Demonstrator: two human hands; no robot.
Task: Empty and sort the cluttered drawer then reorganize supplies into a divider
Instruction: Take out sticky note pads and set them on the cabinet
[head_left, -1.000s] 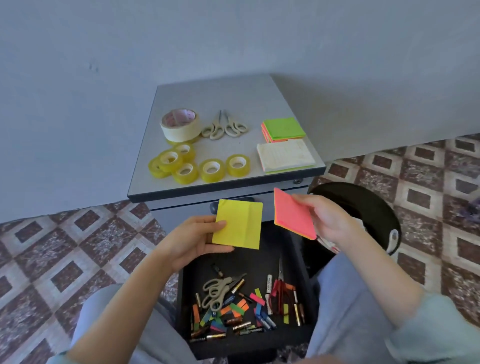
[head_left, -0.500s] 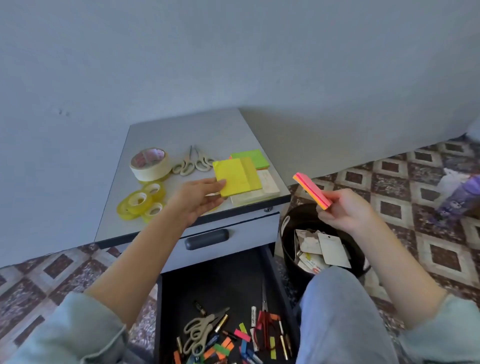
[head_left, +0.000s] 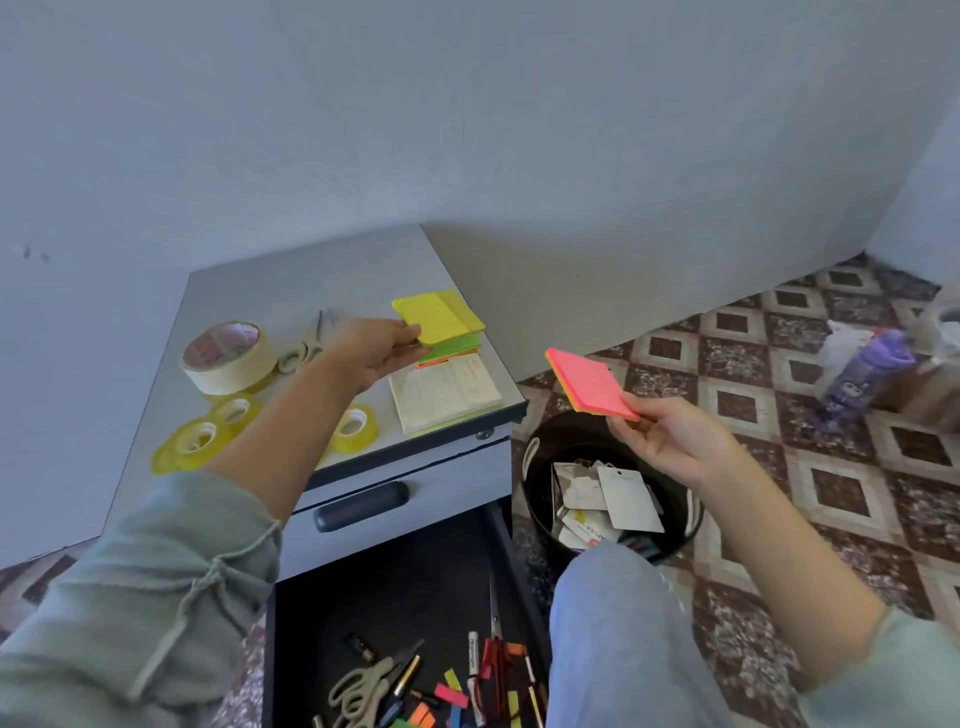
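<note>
**Two sticky pads lifted, drawer open**

We note the grey surface at far left, carrying a masking tape roll, scissors and a green pad. Below it, the drawer stands open near us, with pens and coloured tabs loose inside. A black bin sits to its right. Left hand: fingers pinch the yellow pad just over the green one; contact unclear. Right hand: fingers pinch the pink pad by a corner, above the bin.

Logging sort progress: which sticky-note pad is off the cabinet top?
The pink pad, pinched in the right hand beside the cabinet; the left hand holds the yellow pad over the green one.
</note>
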